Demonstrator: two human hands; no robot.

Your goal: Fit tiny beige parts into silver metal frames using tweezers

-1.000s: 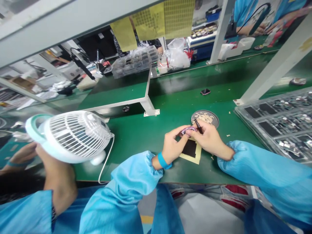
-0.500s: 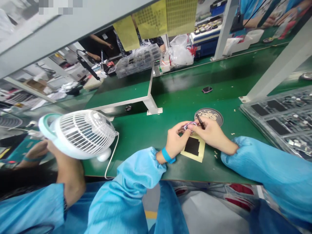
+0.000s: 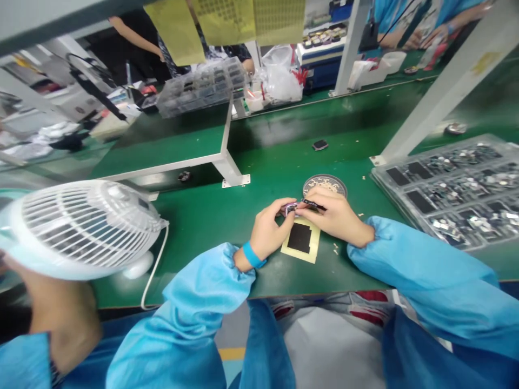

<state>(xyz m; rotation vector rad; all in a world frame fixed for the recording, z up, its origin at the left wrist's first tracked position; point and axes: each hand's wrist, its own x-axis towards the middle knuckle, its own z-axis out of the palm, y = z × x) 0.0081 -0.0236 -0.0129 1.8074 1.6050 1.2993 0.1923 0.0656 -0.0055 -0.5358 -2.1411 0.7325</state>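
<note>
My left hand [image 3: 270, 229] pinches a small purple-rimmed device case [image 3: 290, 208] between thumb and fingers. Black tweezers [image 3: 314, 205] are held in my right hand [image 3: 330, 213], and their tip end is close to the case; the fingers partly hide it. Just below both hands, a pale yellow sheet with a black cut-out patch [image 3: 300, 238] lies on the green bench. Behind my right hand sits a round grey dish [image 3: 343, 187] holding many tiny pale pieces, partly covered by the hand.
A white fan [image 3: 89, 221] stands at the left, with another person's arm [image 3: 60, 308] beside it. Clear compartment trays of parts [image 3: 458, 189] lie at the right. A small dark device [image 3: 320, 145] rests farther back, near a raised metal-framed shelf [image 3: 170, 140].
The whole view has shifted, so the bench things appear farther left. My right hand has tilted the tweezers from steep to nearly flat beside the case.
</note>
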